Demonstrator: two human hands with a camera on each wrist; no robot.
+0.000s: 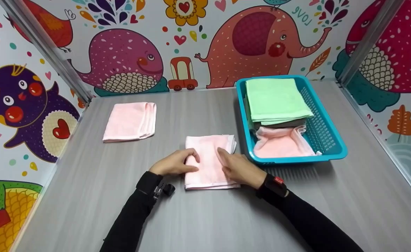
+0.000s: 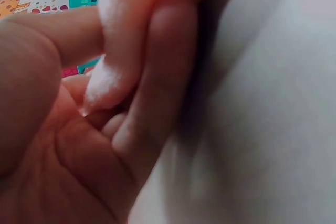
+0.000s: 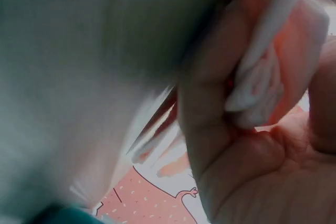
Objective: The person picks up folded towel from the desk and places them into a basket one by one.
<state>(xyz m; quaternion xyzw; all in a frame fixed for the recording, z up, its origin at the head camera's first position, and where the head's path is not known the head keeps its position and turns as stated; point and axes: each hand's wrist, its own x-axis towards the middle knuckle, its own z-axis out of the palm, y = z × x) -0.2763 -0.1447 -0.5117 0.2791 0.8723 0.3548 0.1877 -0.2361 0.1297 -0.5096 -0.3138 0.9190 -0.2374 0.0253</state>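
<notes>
A folded pink towel with white edges lies on the table in front of me. My left hand holds its left edge; in the left wrist view the cloth sits between thumb and fingers, with a finger under it. On the opposite side my right hand grips the right edge. The right wrist view shows the towel's layered edge between the thumb and the fingers beneath. Some fingertips of both hands are hidden under the cloth.
A second folded pink towel lies at the back left. To the right stands a teal basket holding a folded green towel, a dark cloth under it and a crumpled pink towel. Cartoon-printed walls border the grey table.
</notes>
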